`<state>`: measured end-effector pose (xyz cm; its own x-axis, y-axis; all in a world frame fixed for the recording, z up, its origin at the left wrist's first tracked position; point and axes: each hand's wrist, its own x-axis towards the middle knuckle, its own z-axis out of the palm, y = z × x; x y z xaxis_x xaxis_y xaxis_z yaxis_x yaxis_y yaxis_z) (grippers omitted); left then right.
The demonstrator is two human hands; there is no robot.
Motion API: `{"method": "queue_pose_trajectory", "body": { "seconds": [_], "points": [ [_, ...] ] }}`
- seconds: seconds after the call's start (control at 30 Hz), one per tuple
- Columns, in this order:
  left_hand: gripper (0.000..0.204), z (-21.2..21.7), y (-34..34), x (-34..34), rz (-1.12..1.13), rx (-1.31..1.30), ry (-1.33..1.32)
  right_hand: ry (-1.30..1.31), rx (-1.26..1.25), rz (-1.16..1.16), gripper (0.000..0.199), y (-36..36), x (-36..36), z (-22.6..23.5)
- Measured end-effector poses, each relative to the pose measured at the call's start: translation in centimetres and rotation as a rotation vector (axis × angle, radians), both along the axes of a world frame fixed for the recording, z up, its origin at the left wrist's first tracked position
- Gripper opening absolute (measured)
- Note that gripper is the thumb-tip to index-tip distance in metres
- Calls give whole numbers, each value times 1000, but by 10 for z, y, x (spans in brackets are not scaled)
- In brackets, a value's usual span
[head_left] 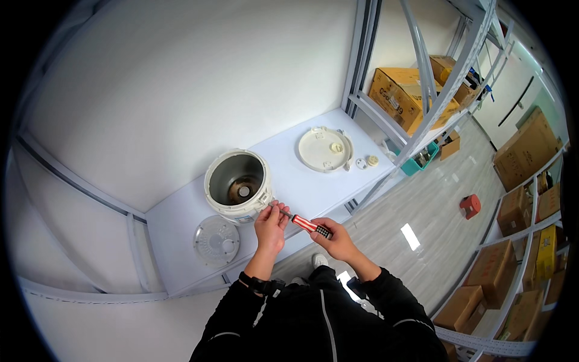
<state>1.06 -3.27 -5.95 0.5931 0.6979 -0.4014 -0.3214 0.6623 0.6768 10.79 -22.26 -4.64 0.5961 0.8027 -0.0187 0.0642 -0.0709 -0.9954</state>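
A white rice cooker body [238, 186] stands uncovered on the white table, its grey inside showing a brown-stained bottom with a round centre piece. My right hand [338, 240] is closed round the dark end of a red-and-white screwdriver handle [304, 224]. The shaft points left toward the cooker's near right side. My left hand [271, 226] has its fingers pinched together around the shaft near the tip, close by the cooker's rim. Whether the tip touches a screw cannot be made out.
A round clear disc [216, 241] lies left of the cooker. Toward the right are a round white lid [325, 149] and small round parts [373, 160]. Cardboard boxes [405, 99] fill a metal rack behind. A red stool [470, 206] stands on the floor.
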Motion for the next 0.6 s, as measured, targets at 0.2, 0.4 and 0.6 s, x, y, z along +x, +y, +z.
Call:
{"method": "queue_pose_trajectory", "body": {
  "seconds": [0.2, 0.4, 0.6],
  "points": [
    [33, 3, 5, 0, 5, -122, -65, -150, 75, -60, 49, 0, -3, 2],
    [37, 4, 5, 4, 14, -175, -32, -286, 43, -48, 51, 0, -3, 9],
    [40, 8, 7, 2, -14, -179, -14, -371, -10, -37, 53, -1, -7, 24]
  ]
}}
